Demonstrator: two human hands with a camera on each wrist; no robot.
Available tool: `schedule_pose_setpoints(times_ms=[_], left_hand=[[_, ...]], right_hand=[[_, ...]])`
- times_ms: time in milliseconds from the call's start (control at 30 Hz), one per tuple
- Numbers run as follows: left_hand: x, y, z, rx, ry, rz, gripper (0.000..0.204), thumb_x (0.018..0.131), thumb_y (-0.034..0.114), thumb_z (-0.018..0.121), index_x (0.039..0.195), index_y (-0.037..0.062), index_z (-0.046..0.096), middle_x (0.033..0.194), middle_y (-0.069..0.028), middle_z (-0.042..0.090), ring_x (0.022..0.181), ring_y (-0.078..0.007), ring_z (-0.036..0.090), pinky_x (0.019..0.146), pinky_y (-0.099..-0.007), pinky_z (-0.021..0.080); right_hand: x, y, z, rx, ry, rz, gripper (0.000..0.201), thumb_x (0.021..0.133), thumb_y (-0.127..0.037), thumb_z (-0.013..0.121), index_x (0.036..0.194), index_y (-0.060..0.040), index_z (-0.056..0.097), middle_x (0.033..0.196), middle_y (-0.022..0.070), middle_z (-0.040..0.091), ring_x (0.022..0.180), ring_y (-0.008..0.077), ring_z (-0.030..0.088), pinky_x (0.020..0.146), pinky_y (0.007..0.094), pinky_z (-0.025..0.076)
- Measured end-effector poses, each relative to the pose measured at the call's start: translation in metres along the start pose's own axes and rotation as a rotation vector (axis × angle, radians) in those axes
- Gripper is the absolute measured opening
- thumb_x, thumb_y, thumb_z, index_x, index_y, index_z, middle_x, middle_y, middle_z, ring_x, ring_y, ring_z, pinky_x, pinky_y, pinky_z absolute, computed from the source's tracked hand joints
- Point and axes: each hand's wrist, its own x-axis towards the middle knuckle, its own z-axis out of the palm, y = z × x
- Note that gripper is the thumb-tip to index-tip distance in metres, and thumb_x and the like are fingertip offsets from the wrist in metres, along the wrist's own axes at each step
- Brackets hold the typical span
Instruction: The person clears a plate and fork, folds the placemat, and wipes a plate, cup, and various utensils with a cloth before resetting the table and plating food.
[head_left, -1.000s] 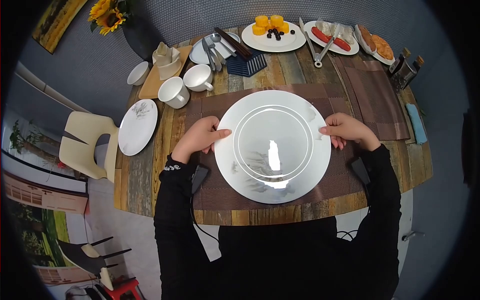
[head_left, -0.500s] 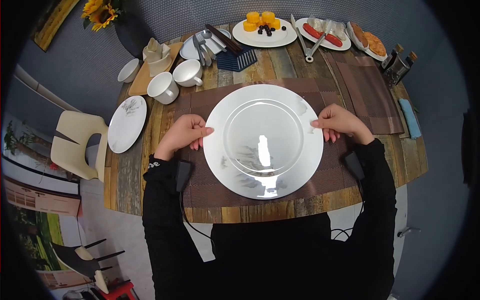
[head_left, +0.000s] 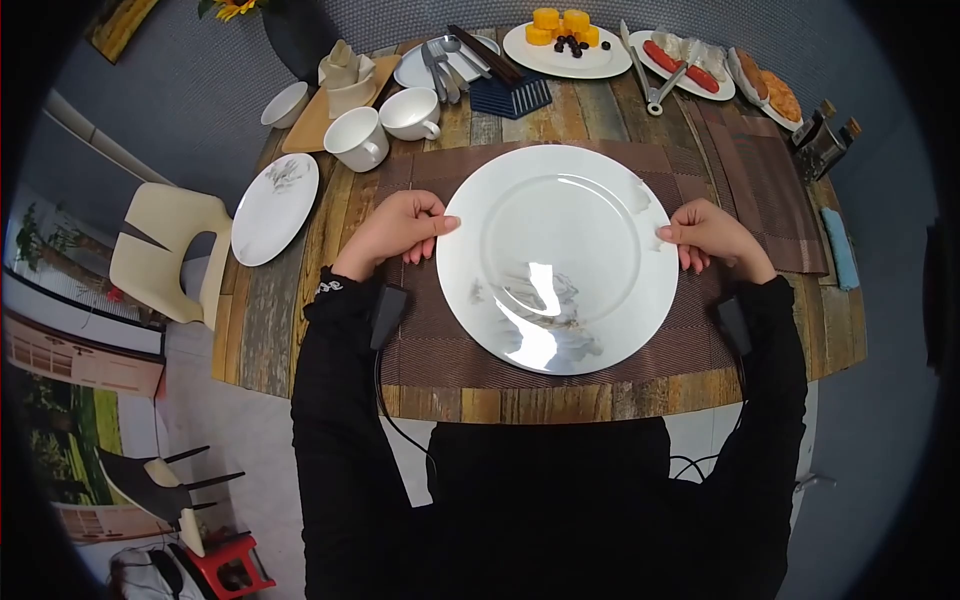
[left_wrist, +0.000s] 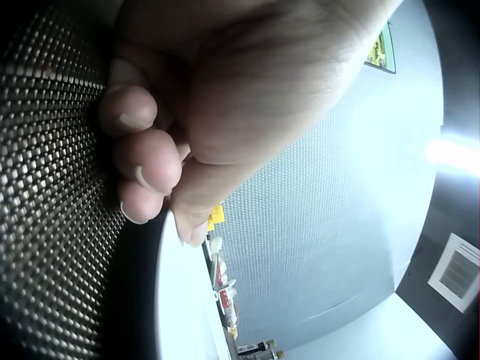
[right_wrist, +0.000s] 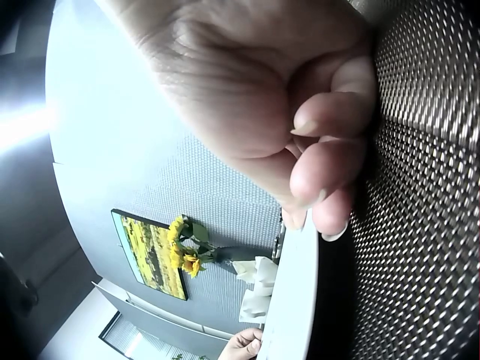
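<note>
A large round white plate [head_left: 557,262] with a grey landscape print lies over the brown woven placemat [head_left: 420,350] in the head view. My left hand [head_left: 402,228] pinches its left rim, thumb on top and fingers beneath. Opposite, my right hand [head_left: 712,238] pinches the right rim in the same way. In the left wrist view, curled fingertips [left_wrist: 154,166] hang close over the mat beside the rim. The right wrist view shows the plate [right_wrist: 291,300] edge-on, with the fingers low against the weave.
White cups [head_left: 357,138], a smaller plate [head_left: 276,210] and a wooden board [head_left: 305,132] stand left. Cutlery [head_left: 446,65], a fruit plate [head_left: 530,60], tongs [head_left: 668,88] and a sausage plate [head_left: 720,92] line the back. Bottles [head_left: 828,142] and a blue cloth [head_left: 838,248] are right.
The head view has swung, shifting the whole scene in the picture. Both hands keep their hold on the plate's rim, and the plate stays over the placemat.
</note>
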Motion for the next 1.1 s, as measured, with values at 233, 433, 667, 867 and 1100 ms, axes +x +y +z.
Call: schedule_pose_setpoints(times_ms=[233, 433, 667, 867, 1100], left_hand=[[0.0005, 0.0023, 0.0018, 0.003, 0.016, -0.01, 0.024, 0.08, 0.025, 0.06, 0.074, 0.0029, 0.054, 0.048, 0.0004, 0.051, 0.035, -0.0039, 0.043, 0.032, -0.0173, 0.031], [0.0012, 0.003, 0.0032, 0.034, 0.03, -0.024, 0.024, 0.081, 0.027, 0.059, 0.078, 0.0039, 0.053, 0.049, 0.002, 0.049, 0.034, -0.0015, 0.039, 0.031, -0.015, 0.028], [0.0019, 0.0042, 0.0025, 0.054, 0.028, -0.02, 0.024, 0.08, 0.028, 0.06, 0.077, 0.0044, 0.054, 0.048, 0.0023, 0.048, 0.035, -0.003, 0.04, 0.031, -0.017, 0.03], [0.0008, 0.0059, 0.0041, 0.076, 0.032, -0.018, 0.025, 0.08, 0.029, 0.059, 0.076, 0.0049, 0.054, 0.047, 0.003, 0.047, 0.035, -0.0026, 0.038, 0.031, -0.0172, 0.028], [0.0005, 0.0084, 0.0058, 0.112, 0.045, -0.015, 0.025, 0.081, 0.029, 0.059, 0.075, 0.0055, 0.053, 0.046, 0.0031, 0.045, 0.033, -0.0025, 0.035, 0.031, -0.0179, 0.026]], right_hand=[[-0.0011, 0.0001, -0.0008, -0.011, 0.007, 0.001, 0.033, 0.08, -0.03, 0.06, 0.06, -0.0045, 0.054, 0.048, 0.0035, 0.055, 0.034, 0.0059, 0.048, 0.03, 0.0163, 0.032], [-0.001, 0.0022, -0.0017, 0.009, -0.008, -0.024, 0.034, 0.08, -0.03, 0.059, 0.06, -0.0039, 0.054, 0.049, 0.0037, 0.055, 0.034, 0.006, 0.048, 0.03, 0.0164, 0.032], [-0.0015, 0.0028, -0.0023, 0.003, -0.007, -0.031, 0.034, 0.082, -0.029, 0.058, 0.06, -0.0047, 0.052, 0.049, 0.0032, 0.055, 0.035, 0.0052, 0.049, 0.03, 0.0156, 0.033], [-0.0014, 0.0042, -0.0031, 0.018, -0.014, -0.024, 0.034, 0.081, -0.03, 0.059, 0.06, -0.0044, 0.053, 0.049, 0.0037, 0.055, 0.035, 0.0056, 0.048, 0.031, 0.017, 0.033], [-0.0023, 0.0044, -0.0052, 0.009, -0.035, -0.012, 0.034, 0.082, -0.029, 0.058, 0.059, -0.0042, 0.052, 0.049, 0.003, 0.055, 0.036, 0.0052, 0.049, 0.031, 0.0157, 0.034]])
